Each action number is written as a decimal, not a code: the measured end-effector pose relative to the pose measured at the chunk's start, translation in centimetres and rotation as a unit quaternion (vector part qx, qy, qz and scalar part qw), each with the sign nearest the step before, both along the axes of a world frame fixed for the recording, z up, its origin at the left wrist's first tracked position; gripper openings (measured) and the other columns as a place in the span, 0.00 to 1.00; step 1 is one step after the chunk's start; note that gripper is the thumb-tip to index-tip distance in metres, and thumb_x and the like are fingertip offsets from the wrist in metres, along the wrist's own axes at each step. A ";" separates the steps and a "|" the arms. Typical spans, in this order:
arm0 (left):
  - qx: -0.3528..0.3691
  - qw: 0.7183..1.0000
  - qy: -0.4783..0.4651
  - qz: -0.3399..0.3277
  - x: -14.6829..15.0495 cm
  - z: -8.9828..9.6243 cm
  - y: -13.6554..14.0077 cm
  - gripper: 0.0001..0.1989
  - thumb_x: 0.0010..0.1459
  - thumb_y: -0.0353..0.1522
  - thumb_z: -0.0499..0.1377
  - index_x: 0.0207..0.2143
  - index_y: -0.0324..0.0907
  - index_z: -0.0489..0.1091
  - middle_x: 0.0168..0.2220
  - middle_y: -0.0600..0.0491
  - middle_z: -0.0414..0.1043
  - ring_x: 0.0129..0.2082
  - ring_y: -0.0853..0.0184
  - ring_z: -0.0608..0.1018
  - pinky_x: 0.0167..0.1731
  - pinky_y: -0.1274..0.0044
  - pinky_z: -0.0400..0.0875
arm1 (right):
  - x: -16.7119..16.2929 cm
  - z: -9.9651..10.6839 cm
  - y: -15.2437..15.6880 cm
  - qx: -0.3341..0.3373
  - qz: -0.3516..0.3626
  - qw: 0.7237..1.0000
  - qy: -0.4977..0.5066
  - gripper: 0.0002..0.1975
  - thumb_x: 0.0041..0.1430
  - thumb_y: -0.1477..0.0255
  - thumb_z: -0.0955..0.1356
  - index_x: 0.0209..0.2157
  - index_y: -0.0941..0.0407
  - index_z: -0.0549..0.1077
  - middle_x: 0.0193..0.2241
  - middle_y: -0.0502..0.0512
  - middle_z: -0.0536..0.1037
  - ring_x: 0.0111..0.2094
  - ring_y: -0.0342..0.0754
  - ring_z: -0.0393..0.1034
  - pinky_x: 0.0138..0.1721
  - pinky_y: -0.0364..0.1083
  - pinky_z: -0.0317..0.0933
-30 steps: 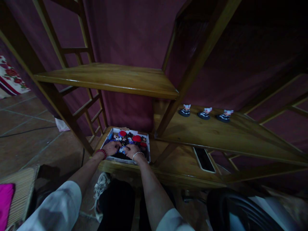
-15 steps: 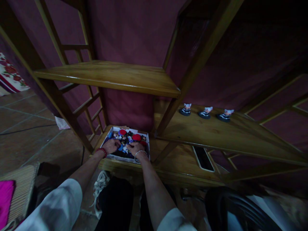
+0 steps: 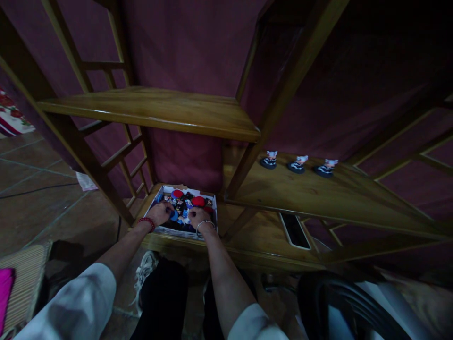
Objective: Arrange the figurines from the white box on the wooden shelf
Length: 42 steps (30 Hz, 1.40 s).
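- The left hand [image 3: 161, 213] is at a blue disc [image 3: 174, 216], the right hand [image 3: 198, 217] beside a white-and-blue figure [image 3: 184, 217].
- The hands are apart; I cannot tell their grip.
- Disc and figure are in an open box [image 3: 180, 233] on the low shelf [image 3: 231, 215].

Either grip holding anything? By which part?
Can't tell: left grip is at the blue disc, right grip is over the box; fingertip contact is unclear.

dim light | maroon wall covering [image 3: 184, 52] | wooden shelves [image 3: 152, 111] | brown tiled floor [image 3: 35, 212]
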State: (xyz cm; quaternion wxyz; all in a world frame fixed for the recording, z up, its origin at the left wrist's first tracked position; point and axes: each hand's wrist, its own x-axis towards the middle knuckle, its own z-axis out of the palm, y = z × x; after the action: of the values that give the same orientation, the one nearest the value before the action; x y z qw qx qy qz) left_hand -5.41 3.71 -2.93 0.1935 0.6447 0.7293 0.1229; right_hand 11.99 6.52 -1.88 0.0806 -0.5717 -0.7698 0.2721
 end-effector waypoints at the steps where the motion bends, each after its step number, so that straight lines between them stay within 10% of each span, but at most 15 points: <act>1: 0.012 1.000 0.001 0.003 0.1 0.0 0.1 0.13 0.50 0.29 0.50 0.36 0.43 0.70 0.41 0.53 0.68 0.34 0.69 0.72 0.37 0.80 0.65 | 0.0 -0.1 0.0 0.007 0.000 1.000 -0.007 0.12 0.52 0.72 0.61 0.36 0.53 0.73 0.35 0.51 0.77 0.36 0.44 0.70 0.35 0.38 0.59; 13: 0.071 0.991 0.056 -0.104 2.8 -0.5 1.5 0.14 0.48 0.25 0.51 0.37 0.44 0.70 0.45 0.53 0.67 0.48 0.68 0.67 0.51 0.77 0.56 | 0.5 -0.4 0.1 0.000 0.027 1.000 -0.006 0.15 0.49 0.72 0.64 0.42 0.53 0.71 0.39 0.53 0.75 0.42 0.46 0.68 0.43 0.40 0.58; 42: -0.037 0.998 0.024 0.048 2.1 -0.9 1.6 0.17 0.52 0.25 0.45 0.41 0.44 0.66 0.35 0.51 0.73 0.37 0.68 0.74 0.36 0.79 0.64 | 1.9 -1.8 1.1 -0.020 0.002 0.999 0.033 0.16 0.51 0.73 0.62 0.43 0.52 0.70 0.41 0.51 0.74 0.41 0.44 0.68 0.42 0.40 0.58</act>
State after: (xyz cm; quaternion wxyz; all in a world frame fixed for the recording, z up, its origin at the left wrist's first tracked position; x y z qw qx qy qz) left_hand -3.32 5.33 -3.83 0.1936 0.6040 0.7679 0.0893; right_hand 13.87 7.65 -3.68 0.0944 -0.5626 -0.7621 0.3063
